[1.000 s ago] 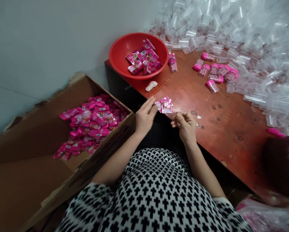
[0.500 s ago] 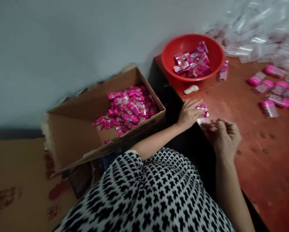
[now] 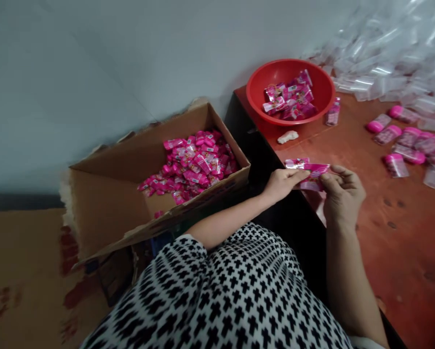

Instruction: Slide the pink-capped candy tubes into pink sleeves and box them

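Note:
A pink printed plastic wrapper (image 3: pixel 314 177) is stretched between my two hands over the near edge of the red-brown table. My left hand (image 3: pixel 283 185) grips its left side, thumb and fingers pressed together. On the right, my right hand (image 3: pixel 344 191) pinches the wrapper's other end between thumb and curled fingers. Just beyond my left fingers, more pink printed wrapper (image 3: pixel 296 163) lies at the table edge. Whether anything is inside the held wrapper, I cannot tell.
A red bowl (image 3: pixel 254 99) of pink packets stands at the table's back corner, a crumpled white piece (image 3: pixel 287 136) before it. To the right lie pink-capped clear bottles (image 3: pixel 397 165) and a heap of clear plastic containers (image 3: pixel 380 72). An open cardboard box (image 3: pixel 108 208) with pink packets sits left.
My left hand has drawn back slightly from the wrappers at the table edge. A pink wrapper is now held between both hands, where my right hand was separate before.

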`<action>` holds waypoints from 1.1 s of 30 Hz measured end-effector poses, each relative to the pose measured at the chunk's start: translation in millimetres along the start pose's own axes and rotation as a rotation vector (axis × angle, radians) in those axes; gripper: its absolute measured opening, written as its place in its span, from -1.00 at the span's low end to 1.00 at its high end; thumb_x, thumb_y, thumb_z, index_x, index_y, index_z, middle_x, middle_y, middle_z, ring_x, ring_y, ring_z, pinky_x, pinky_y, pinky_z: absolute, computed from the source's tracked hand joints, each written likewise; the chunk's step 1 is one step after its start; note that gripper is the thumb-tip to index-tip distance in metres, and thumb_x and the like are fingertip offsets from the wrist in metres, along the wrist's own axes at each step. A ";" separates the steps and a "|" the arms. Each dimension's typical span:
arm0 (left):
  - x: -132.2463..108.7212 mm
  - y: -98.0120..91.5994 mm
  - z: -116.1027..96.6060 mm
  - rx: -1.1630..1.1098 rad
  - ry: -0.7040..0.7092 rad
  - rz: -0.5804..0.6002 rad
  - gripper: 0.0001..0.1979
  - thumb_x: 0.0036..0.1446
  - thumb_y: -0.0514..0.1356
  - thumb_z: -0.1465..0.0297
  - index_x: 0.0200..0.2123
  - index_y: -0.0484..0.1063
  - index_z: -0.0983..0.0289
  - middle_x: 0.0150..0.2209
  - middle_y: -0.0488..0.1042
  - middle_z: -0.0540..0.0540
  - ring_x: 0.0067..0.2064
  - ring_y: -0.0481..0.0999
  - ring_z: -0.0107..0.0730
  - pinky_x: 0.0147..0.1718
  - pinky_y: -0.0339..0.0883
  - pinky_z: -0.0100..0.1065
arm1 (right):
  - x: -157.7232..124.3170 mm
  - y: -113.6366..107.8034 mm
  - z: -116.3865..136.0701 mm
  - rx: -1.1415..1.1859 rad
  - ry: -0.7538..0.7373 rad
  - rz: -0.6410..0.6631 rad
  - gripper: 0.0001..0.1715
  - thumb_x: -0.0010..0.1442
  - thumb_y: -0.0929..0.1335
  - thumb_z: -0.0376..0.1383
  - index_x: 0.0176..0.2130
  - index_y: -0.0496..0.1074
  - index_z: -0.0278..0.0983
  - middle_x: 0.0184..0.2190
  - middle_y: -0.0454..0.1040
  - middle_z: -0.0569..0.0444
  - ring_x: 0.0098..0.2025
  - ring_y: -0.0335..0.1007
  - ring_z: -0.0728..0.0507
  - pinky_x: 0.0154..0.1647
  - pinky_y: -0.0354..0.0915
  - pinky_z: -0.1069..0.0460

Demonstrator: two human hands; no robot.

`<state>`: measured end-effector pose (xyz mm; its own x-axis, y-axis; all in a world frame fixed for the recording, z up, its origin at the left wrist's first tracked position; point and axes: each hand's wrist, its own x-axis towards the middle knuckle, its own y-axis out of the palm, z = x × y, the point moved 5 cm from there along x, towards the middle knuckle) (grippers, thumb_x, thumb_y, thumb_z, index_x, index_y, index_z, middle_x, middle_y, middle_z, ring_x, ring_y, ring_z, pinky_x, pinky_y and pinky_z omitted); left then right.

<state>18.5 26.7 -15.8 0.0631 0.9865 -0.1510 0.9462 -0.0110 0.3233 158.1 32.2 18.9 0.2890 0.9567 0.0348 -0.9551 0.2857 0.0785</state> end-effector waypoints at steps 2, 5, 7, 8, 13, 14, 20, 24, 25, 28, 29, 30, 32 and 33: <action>-2.9 1.4 3.2 -0.123 -0.137 0.070 -0.71 -0.05 0.32 0.18 -0.41 0.56 0.32 -0.40 0.54 0.09 -0.36 0.54 -0.41 -0.24 0.47 -0.26 | -2.1 3.3 -1.9 0.009 0.029 0.017 -0.65 -0.15 0.50 -0.31 -0.30 0.42 -0.28 -0.55 0.45 0.20 -0.54 0.36 0.03 -0.47 0.32 0.10; -6.3 1.2 0.4 -0.174 -0.216 0.072 -0.68 -0.18 0.39 0.18 -0.47 0.56 0.34 -0.46 0.53 0.07 -0.41 0.53 -0.46 -0.32 0.48 -0.36 | -6.8 4.3 -6.3 0.037 0.071 0.038 -0.65 -0.14 0.49 -0.29 -0.29 0.41 -0.26 -0.58 0.44 0.24 -0.57 0.33 0.05 -0.49 0.29 0.12; -6.1 -0.2 -1.3 -0.143 -0.231 0.032 -0.69 -0.23 0.42 0.22 -0.48 0.56 0.36 -0.47 0.54 0.08 -0.43 0.53 -0.47 -0.37 0.48 -0.42 | -7.9 1.9 -12.1 0.042 0.107 0.055 -0.65 -0.13 0.49 -0.25 -0.29 0.40 -0.25 -0.59 0.44 0.25 -0.57 0.32 0.05 -0.49 0.28 0.12; -5.1 -1.0 -1.5 -0.107 -0.233 0.011 -0.70 -0.26 0.43 0.25 -0.49 0.56 0.37 -0.48 0.54 0.08 -0.45 0.52 -0.48 -0.41 0.46 -0.46 | -6.7 -0.4 -16.0 0.038 0.128 0.071 -0.64 -0.13 0.49 -0.23 -0.29 0.40 -0.24 -0.60 0.43 0.26 -0.58 0.31 0.04 -0.50 0.26 0.12; -0.9 -1.4 7.1 -0.093 -0.325 -0.066 -0.72 -0.30 0.46 0.35 -0.49 0.55 0.41 -0.49 0.55 0.14 -0.48 0.53 -0.44 -0.48 0.46 -0.48 | 28.6 -40.8 -19.2 -0.225 0.025 0.064 -0.70 0.02 0.40 -0.12 -0.28 0.41 -0.26 -0.50 0.46 0.19 -0.47 0.34 0.01 -0.41 0.28 0.09; -1.8 -0.3 9.2 -0.109 -0.354 -0.072 -0.72 -0.30 0.46 0.37 -0.50 0.55 0.42 -0.50 0.55 0.14 -0.49 0.53 -0.43 -0.48 0.46 -0.48 | 40.7 -55.3 -14.2 -0.355 -0.031 0.013 -0.74 0.06 0.38 -0.14 -0.29 0.42 -0.26 -0.45 0.48 0.15 -0.43 0.36 -0.02 -0.34 0.30 0.06; -6.2 7.5 12.0 -0.245 -0.469 -0.111 -0.78 -0.30 0.45 0.46 -0.56 0.49 0.42 -0.52 0.53 0.11 -0.51 0.51 -0.45 -0.53 0.47 -0.46 | 121.7 -127.1 14.5 -1.159 -0.141 -0.246 -0.65 0.17 0.29 -0.20 -0.12 0.44 -0.37 -0.12 0.47 -0.24 -0.07 0.34 -0.26 -0.03 0.21 -0.14; -0.4 9.3 8.0 -0.332 -0.487 -0.178 -0.84 -0.17 0.40 0.48 -0.50 0.49 0.38 -0.51 0.52 0.06 -0.51 0.51 -0.46 -0.57 0.46 -0.47 | 151.1 -147.5 8.2 -1.308 0.031 -0.137 -0.61 0.13 0.33 -0.10 -0.28 0.47 -0.40 -0.22 0.49 -0.26 -0.12 0.36 -0.29 -0.11 0.23 -0.12; 1.4 10.4 7.0 -0.359 -0.486 -0.186 -0.86 -0.13 0.39 0.47 -0.48 0.48 0.37 -0.50 0.52 0.05 -0.50 0.52 -0.46 -0.55 0.47 -0.46 | 151.4 -149.8 6.2 -1.304 0.062 -0.114 -0.64 0.08 0.36 -0.10 -0.34 0.46 -0.38 -0.28 0.50 -0.22 -0.16 0.38 -0.28 -0.15 0.24 -0.11; 5.0 15.0 6.2 -0.431 -0.500 -0.211 -0.89 -0.05 0.34 0.47 -0.42 0.47 0.36 -0.49 0.52 0.04 -0.47 0.54 -0.44 -0.49 0.50 -0.43 | 133.1 -145.9 3.3 -1.173 0.091 -0.090 -0.73 -0.01 0.41 -0.14 -0.46 0.38 -0.32 -0.44 0.49 -0.07 -0.33 0.40 -0.18 -0.30 0.26 -0.03; 5.7 17.0 6.6 -0.456 -0.508 -0.220 -0.90 -0.02 0.33 0.48 -0.40 0.47 0.36 -0.47 0.52 0.04 -0.46 0.55 -0.43 -0.47 0.50 -0.42 | 120.6 -140.1 2.2 -1.054 0.101 -0.079 -0.73 0.00 0.40 -0.14 -0.47 0.36 -0.30 -0.49 0.48 -0.01 -0.41 0.39 -0.14 -0.37 0.26 0.00; 6.2 18.9 7.2 -0.484 -0.515 -0.234 -0.91 -0.01 0.32 0.48 -0.39 0.47 0.36 -0.46 0.53 0.04 -0.44 0.56 -0.42 -0.45 0.50 -0.41 | 105.1 -132.0 0.8 -0.894 0.118 -0.063 -0.73 0.04 0.37 -0.13 -0.45 0.34 -0.28 -0.55 0.46 0.04 -0.49 0.36 -0.09 -0.45 0.24 0.04; 7.0 22.7 8.7 -0.549 -0.528 -0.266 -0.92 0.02 0.30 0.48 -0.37 0.46 0.35 -0.45 0.53 0.04 -0.42 0.58 -0.40 -0.41 0.51 -0.40 | 67.2 -108.1 -2.6 -0.521 0.186 0.018 -0.71 0.09 0.33 -0.08 -0.40 0.30 -0.26 -0.61 0.44 0.13 -0.65 0.27 -0.01 -0.62 0.17 0.09; 7.4 24.5 9.5 -0.583 -0.534 -0.282 -0.92 0.04 0.29 0.48 -0.37 0.45 0.35 -0.46 0.53 0.04 -0.42 0.58 -0.39 -0.39 0.50 -0.39 | 46.4 -94.7 -2.6 -0.392 0.210 0.055 -0.69 0.08 0.35 -0.07 -0.41 0.29 -0.25 -0.63 0.43 0.15 -0.69 0.25 0.01 -0.67 0.14 0.11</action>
<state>45.2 32.2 -17.9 0.1296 0.7280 -0.6732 0.6431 0.4551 0.6159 261.8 49.6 10.5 0.2567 0.9500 -0.1780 -0.9328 0.1952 -0.3031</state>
